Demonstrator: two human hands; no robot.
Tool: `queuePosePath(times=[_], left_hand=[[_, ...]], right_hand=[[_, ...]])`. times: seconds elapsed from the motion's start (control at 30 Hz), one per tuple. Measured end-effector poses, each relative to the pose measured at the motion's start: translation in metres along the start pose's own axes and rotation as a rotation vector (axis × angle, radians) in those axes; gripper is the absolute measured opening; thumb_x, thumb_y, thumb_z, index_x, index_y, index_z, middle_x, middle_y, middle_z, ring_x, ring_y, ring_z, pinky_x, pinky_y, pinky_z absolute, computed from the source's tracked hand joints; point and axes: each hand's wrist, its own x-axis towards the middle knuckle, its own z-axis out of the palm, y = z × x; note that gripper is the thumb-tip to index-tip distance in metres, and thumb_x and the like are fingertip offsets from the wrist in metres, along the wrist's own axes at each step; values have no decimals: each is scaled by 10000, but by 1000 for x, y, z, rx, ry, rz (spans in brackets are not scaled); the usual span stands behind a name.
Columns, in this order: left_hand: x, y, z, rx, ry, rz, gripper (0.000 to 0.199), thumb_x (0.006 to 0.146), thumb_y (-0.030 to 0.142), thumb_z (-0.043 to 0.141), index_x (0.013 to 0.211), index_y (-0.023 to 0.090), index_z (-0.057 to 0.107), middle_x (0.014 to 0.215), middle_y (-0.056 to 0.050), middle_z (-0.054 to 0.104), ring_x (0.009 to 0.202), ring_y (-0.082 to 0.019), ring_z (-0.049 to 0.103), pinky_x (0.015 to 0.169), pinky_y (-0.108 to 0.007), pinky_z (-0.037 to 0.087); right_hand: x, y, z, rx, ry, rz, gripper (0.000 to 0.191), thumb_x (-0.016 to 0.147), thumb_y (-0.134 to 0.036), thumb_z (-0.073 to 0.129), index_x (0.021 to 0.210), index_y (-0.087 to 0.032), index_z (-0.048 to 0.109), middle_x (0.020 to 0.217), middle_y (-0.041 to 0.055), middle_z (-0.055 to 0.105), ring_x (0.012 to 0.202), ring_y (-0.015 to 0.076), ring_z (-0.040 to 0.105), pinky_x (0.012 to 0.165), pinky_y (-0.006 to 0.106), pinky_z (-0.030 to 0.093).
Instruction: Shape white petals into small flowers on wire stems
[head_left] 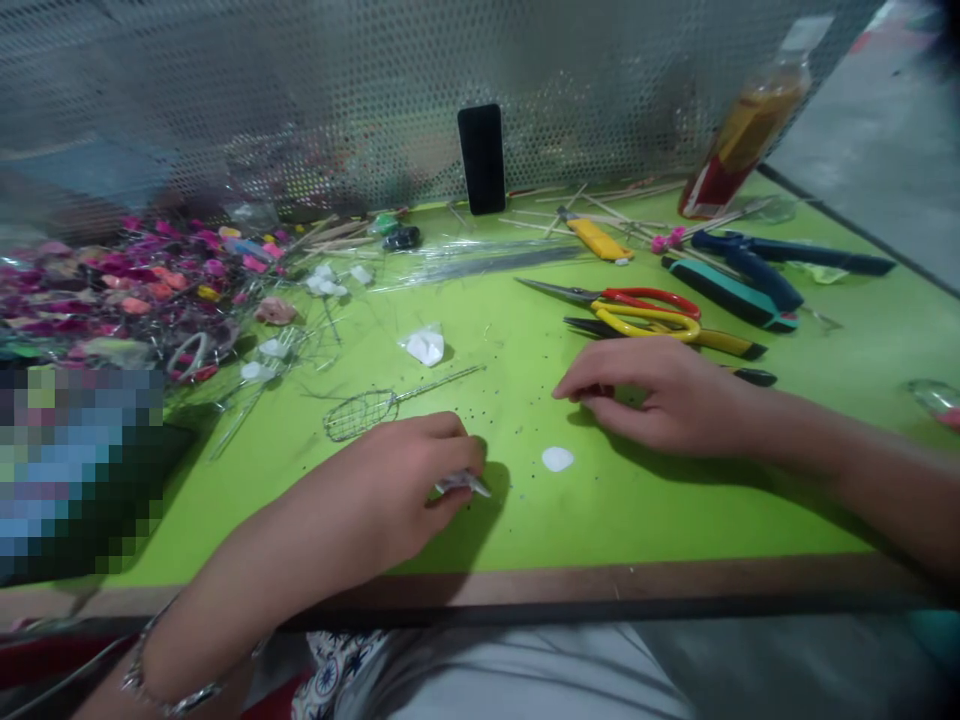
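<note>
My left hand point(420, 480) is closed around small white petal-like pieces point(463, 483), their tips poking out between thumb and fingers. Bent fingers on my right hand point(645, 395) hover or rest over the green tabletop, thumb and forefinger apart, with nothing visible in them. Between the two hands lies a single white petal-shaped piece point(557, 459). Just beyond my left hand is a small racket shape of twisted wire mesh point(364, 412). Scissors with red and yellow handles point(652, 310) lie close behind my right hand.
A tangle of pink and purple craft bits point(135, 290) covers the left side. A phone point(482, 160) stands against the perforated back panel. A yellow box cutter point(598, 240), teal-handled pliers point(731, 293) and a tall bottle point(750, 130) occupy the back right. The wooden table edge point(600, 592) runs in front.
</note>
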Motion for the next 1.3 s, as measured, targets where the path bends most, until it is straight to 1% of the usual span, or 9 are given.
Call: queuePosePath(times=[0.17, 0.3, 0.37, 0.47, 0.53, 0.73, 0.87, 1.1, 1.3], left_hand=[[5, 6, 0, -204, 71, -17, 133, 937, 148, 670, 961, 238, 765, 965, -21, 737, 863, -194, 712, 771, -298, 523], [20, 20, 5, -905, 194, -163, 52, 912, 203, 755, 963, 201, 744, 883, -13, 772, 777, -168, 729, 705, -273, 567], [29, 27, 10, -1218, 216, -219, 105, 868, 177, 817, 941, 183, 741, 816, 0, 757, 716, -139, 707, 669, -246, 552], [42, 32, 21, -1545, 255, -217, 190, 816, 170, 906, 920, 165, 747, 809, 10, 753, 721, -114, 706, 714, -232, 565], [48, 32, 27, -1664, 285, -215, 267, 763, 195, 971, 914, 153, 754, 825, 6, 760, 737, -110, 711, 741, -228, 575], [55, 27, 35, -1624, 341, -163, 273, 736, 135, 993, 934, 145, 806, 862, -10, 820, 765, -89, 726, 755, -175, 558], [54, 31, 34, -1602, 301, -119, 385, 642, 87, 1024, 951, 169, 810, 891, -11, 849, 806, -134, 778, 781, -222, 603], [49, 35, 32, -1226, 417, -175, 71, 839, 202, 907, 891, 163, 877, 801, -20, 841, 652, -89, 669, 619, -175, 510], [49, 33, 29, -1304, 390, -103, 77, 922, 192, 838, 862, 165, 880, 769, -20, 840, 693, -107, 727, 683, -172, 565]], right_hand=[[0, -4, 2, 16, 28, -33, 212, 1038, -220, 668, 1226, -254, 759, 1099, 68, 811, 990, 232, 771, 888, 373, 615], [0, -21, 9, -1, 78, -159, 374, 1011, -396, 793, 1347, -251, 718, 1172, 97, 782, 1011, 230, 768, 888, 338, 633], [0, -31, 13, -37, 111, -213, 384, 1024, -401, 783, 1364, -239, 710, 1160, 107, 784, 994, 225, 769, 888, 325, 634], [-2, -40, 17, -109, 182, -230, 335, 1040, -349, 766, 1348, -226, 715, 1122, 107, 797, 970, 220, 773, 874, 314, 641], [-2, -40, 17, -158, 234, -226, 312, 1023, -313, 787, 1311, -209, 730, 1106, 108, 804, 972, 220, 779, 879, 312, 649], [0, -35, 14, -154, 253, -172, 145, 1006, -233, 784, 1146, -195, 780, 1055, 103, 815, 957, 213, 795, 868, 301, 657], [1, -38, 14, -123, 250, -141, 104, 1002, -191, 762, 1105, -203, 774, 1075, 99, 823, 968, 203, 802, 881, 287, 656], [-1, -44, 16, -112, 260, -131, 130, 1010, -168, 761, 1127, -224, 775, 1001, 47, 855, 911, 187, 823, 829, 251, 662], [1, -48, 14, -62, 281, -90, 73, 988, -190, 793, 1019, -241, 835, 937, 33, 874, 832, 188, 838, 740, 247, 667]])
